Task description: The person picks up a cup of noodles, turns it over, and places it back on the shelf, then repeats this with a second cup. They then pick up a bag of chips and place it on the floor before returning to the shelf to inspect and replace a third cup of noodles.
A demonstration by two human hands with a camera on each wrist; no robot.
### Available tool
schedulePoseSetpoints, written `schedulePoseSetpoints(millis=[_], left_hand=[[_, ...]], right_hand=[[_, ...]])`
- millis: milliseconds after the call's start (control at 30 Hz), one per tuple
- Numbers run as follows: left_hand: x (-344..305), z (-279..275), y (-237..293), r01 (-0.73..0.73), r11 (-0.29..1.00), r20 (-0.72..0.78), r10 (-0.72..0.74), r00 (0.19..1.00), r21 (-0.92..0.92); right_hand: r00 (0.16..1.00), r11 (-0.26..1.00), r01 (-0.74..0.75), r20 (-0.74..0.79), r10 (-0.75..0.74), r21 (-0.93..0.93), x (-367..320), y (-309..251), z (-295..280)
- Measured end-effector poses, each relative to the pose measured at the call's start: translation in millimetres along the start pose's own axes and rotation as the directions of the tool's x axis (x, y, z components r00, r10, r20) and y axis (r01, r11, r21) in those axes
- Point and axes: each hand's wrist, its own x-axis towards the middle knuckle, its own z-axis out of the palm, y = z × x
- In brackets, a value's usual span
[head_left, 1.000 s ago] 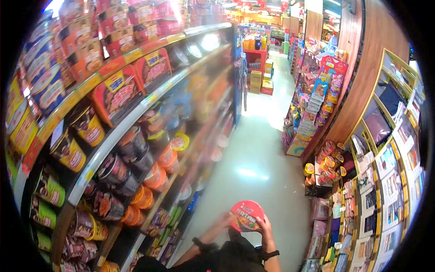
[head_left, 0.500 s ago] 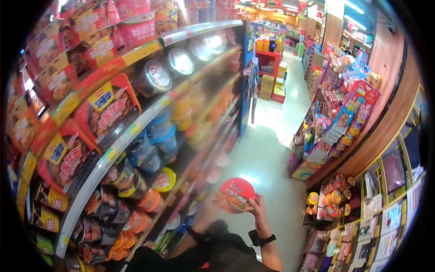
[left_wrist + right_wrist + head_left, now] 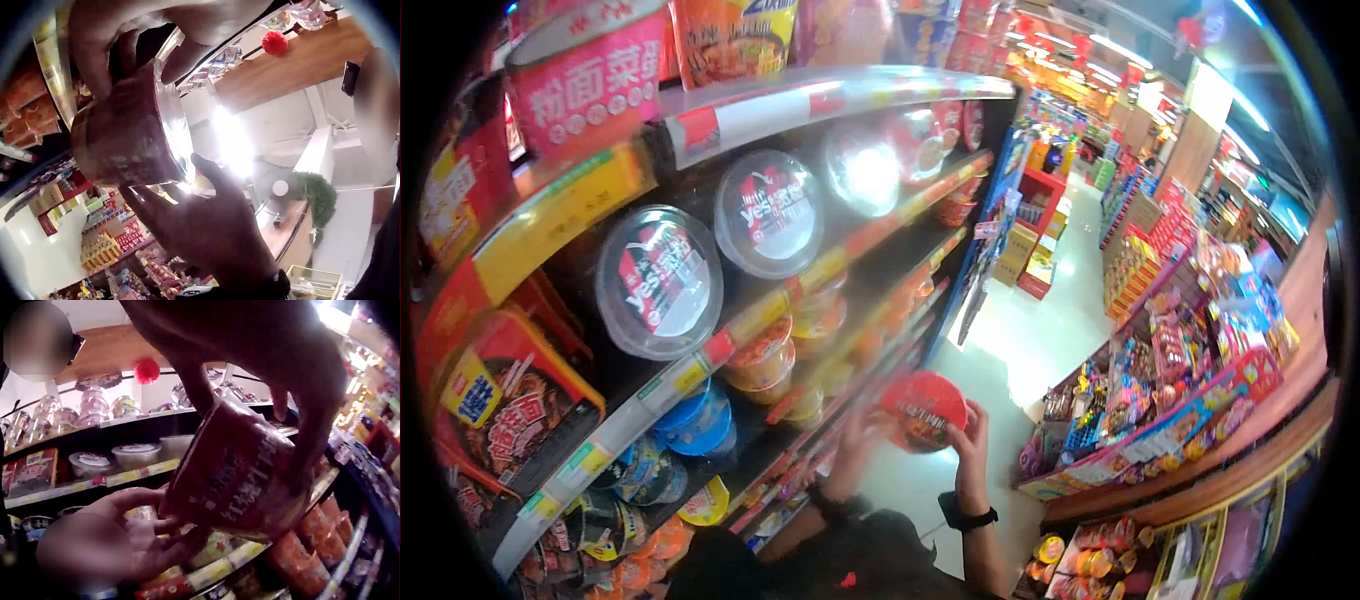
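Note:
A red instant noodle cup (image 3: 924,412) with a printed lid is held in front of the body, over the aisle floor. My right hand (image 3: 972,455) grips its right side, thumb at the lid's edge. Blurred in the head view, my left hand (image 3: 852,450) is at the cup's left side. From the left wrist, the left fingers (image 3: 94,50) bend over the tilted noodle cup (image 3: 125,131), and the right hand (image 3: 203,228) holds it from the other side. Right fingers (image 3: 309,431) wrap the cup (image 3: 237,475) in the right wrist view.
Close on the left runs a shelf (image 3: 625,420) of instant noodles, with clear-lidded bowls (image 3: 662,280) along one tier. A snack display (image 3: 1160,370) stands to the right. Ahead, the aisle floor (image 3: 1040,340) leads past a red stand (image 3: 1040,225).
The head view has swung and come closer to the left shelf, so its bowls look larger. Both hands still hold the noodle cup, which sits slightly higher in view than a second ago.

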Motion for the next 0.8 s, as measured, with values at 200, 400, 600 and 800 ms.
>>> schedulePoseSetpoints(millis=[200, 400, 600, 800], left_hand=[[97, 15, 14, -0.064, 0.996, -0.067, 0.06, 0.996, -0.06], [186, 32, 36, -0.119, 0.993, -0.183, 0.113, 0.977, -0.023], [285, 59, 36, -0.275, 0.961, -0.318, 0.256, 0.913, -0.015], [396, 71, 0, -0.287, 0.915, -0.32, 0.372, 0.871, 0.283]], right_hand=[[0.996, 0.998, -0.029, 0.083, 0.025, 0.048, 113, -7, 19], [0.989, 0.988, -0.022, 0.148, -0.001, 0.151, 233, 18, 47], [0.951, 0.988, -0.018, 0.308, -0.031, 0.155, 375, 55, 55], [0.941, 0.979, -0.096, 0.337, 0.03, 0.18, 474, 63, 37]])
